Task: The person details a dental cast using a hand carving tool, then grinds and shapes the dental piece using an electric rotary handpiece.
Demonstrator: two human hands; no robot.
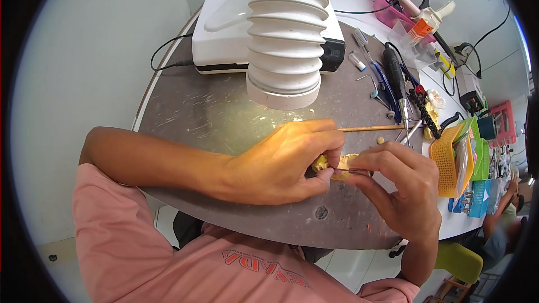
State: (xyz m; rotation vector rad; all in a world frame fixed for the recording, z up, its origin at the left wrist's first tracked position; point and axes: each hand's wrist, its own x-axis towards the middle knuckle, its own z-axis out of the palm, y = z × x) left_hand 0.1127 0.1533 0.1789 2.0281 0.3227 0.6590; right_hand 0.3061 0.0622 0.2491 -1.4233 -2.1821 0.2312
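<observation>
My left hand [292,163] is closed, thumb and fingers pinching a small yellow piece [320,163] that looks like part of a dental cast. Between thumb and fingers, my right hand [400,182] grips a thin, dark-shafted hand tool [362,172] whose tip reaches toward my left thumb. A pale yellow dental plaster cast [347,160] shows between the two hands, partly hidden by the fingers. Whether the cast rests on the bench or is held cannot be seen. Just beyond it lies a thin wooden stick [373,129].
A white ribbed suction hose [287,39] hangs over the bench [196,112] before a white machine [224,17]. To the right lie a black handpiece [394,70], a toothbrush [362,39] and a yellow basket [443,160]. Another person [497,230] sits at far right.
</observation>
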